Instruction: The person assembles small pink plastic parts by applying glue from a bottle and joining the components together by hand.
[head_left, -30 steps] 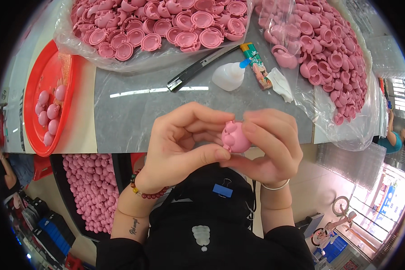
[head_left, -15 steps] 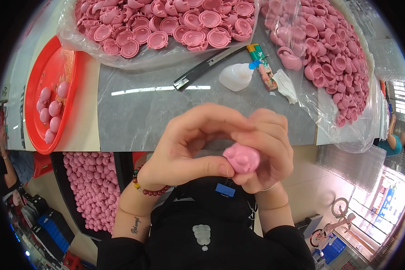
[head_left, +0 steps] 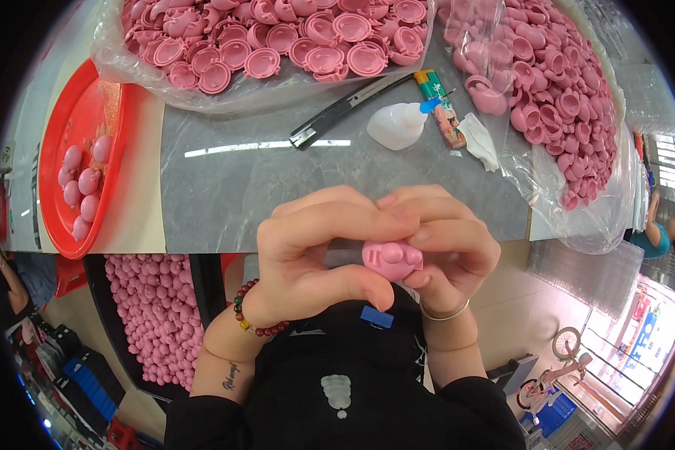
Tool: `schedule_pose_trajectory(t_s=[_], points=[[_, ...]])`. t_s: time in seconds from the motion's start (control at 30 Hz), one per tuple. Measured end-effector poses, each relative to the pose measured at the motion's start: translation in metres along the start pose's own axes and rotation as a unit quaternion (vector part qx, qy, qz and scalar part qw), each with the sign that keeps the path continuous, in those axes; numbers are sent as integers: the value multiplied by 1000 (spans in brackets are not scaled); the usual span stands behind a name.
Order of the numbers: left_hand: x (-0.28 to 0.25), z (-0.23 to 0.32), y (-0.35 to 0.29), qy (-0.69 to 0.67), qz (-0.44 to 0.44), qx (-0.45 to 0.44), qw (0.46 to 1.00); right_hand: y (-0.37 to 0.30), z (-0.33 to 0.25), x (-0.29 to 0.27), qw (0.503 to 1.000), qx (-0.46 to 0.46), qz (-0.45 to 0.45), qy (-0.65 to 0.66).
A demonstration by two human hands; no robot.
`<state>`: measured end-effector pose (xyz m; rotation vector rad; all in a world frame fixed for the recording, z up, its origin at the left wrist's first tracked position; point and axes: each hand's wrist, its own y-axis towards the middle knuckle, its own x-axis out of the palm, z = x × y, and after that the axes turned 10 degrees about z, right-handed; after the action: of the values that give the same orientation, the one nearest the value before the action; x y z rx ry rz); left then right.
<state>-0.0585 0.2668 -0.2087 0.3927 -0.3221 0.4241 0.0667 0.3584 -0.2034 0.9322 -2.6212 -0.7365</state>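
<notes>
Right hand pinches the pink piece; left hand arches beside it, thumb and fingers parted. Looks like a fitting step; next calls for steady fingertips.

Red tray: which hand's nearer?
Left. The left hand is to the right of the red tray, apart from it; the right hand is farther right, on the left hand's far side from the tray.

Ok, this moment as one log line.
left hand: curled around pink piece | right hand: holding it | red tray: pink balls inside | white bottle: on gray table
</notes>
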Motion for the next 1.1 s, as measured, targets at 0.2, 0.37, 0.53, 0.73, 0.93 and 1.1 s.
schedule_pose_trajectory(t_s=[0.2, 0.37, 0.53, 0.73, 0.93, 1.1], points=[[1, -6, 2, 11, -11, 58, 998, 1, 7, -1, 997, -17, 30, 73], [7, -10, 0, 2, 10, 74, 997, 3, 7, -2, 997, -30, 34, 57], [9, -13, -1, -45, 20, 78, 996, 2, 5, -7, 999, -13, -18, 30], [2, -11, -2, -40, -2, 50, 998, 0, 3, -6, 999, 11, -14, 32], [5, -12, -2, -50, 0, 57, 997, 1, 3, -10, 999, 7, -26, 29], [10, 0, -4, -75, 43, -90, 992, -1, -1, 1, 999, 29, 37, 3]])
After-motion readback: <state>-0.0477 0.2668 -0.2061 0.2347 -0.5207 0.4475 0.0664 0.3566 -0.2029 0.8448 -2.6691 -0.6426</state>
